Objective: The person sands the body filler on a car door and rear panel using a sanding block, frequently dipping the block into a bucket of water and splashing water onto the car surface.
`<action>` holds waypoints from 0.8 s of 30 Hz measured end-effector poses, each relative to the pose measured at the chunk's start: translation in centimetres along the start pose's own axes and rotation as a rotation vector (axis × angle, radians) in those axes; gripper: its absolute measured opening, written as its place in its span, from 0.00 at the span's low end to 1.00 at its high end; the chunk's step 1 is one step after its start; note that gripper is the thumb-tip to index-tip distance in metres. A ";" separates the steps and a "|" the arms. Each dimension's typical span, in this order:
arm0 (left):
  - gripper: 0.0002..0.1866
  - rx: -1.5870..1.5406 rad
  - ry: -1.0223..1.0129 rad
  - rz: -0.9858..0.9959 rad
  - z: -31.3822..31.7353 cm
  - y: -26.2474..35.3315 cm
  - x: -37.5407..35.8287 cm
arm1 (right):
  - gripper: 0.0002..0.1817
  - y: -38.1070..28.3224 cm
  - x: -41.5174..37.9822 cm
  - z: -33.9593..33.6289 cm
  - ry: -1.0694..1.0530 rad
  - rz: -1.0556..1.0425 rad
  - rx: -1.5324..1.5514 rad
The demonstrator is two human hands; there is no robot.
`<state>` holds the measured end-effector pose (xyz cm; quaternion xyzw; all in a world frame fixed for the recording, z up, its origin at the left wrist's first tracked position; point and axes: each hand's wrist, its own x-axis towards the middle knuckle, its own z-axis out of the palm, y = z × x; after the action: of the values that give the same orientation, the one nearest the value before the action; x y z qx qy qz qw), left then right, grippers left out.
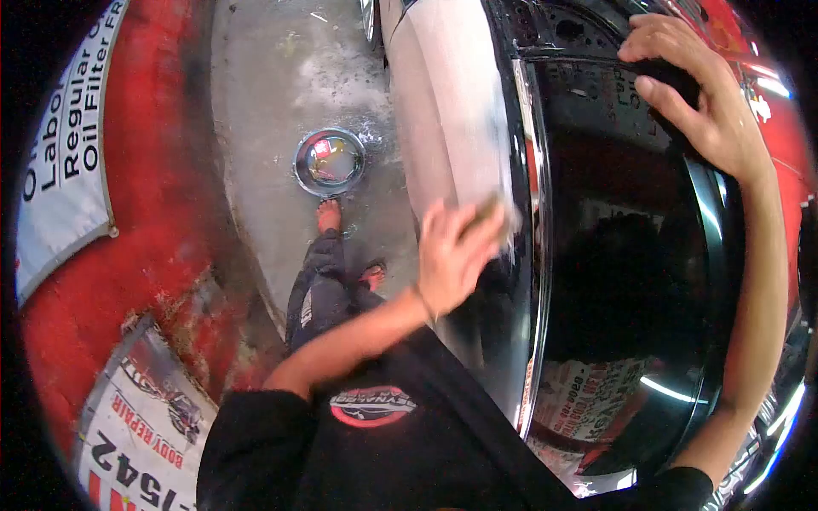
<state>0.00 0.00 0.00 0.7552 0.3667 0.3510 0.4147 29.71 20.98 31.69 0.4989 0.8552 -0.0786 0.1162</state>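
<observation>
My left hand (pixel 456 260), blurred, presses against the whitish, dull panel (pixel 443 111) of a dark car. Its fingers are round a small brownish object (pixel 487 213), too smeared to identify. Just right of this hand runs the bright trim strip (pixel 538 255) below the black window (pixel 622 255). Higher up on the right, my right hand (pixel 703 115) rests at the upper edge of the car's window area, thumb and fingers apart, holding nothing visible.
A round basin (pixel 330 162) of liquid stands on the wet grey floor (pixel 256 102), just beyond my bare foot (pixel 328 215). Along the left is a red wall (pixel 162 170) with a white banner (pixel 72 153) and a lower printed sign (pixel 145 417).
</observation>
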 end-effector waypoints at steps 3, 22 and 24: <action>0.33 -0.036 0.070 0.106 3.4 0.7 -2.2 | 0.19 -1.3 -3.0 -3.5 0.025 0.003 -0.192; 0.29 0.159 0.248 -0.101 2.9 6.6 -1.8 | 0.25 -2.3 -17.2 -2.7 0.290 0.227 -0.088; 0.27 0.220 0.264 -0.234 1.8 4.0 6.3 | 0.25 -2.3 -17.1 -2.7 0.259 0.274 -0.095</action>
<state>5.61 3.15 4.23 0.6956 0.5394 0.3543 0.3157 35.54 6.27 39.11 0.6107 0.7898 0.0434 0.0381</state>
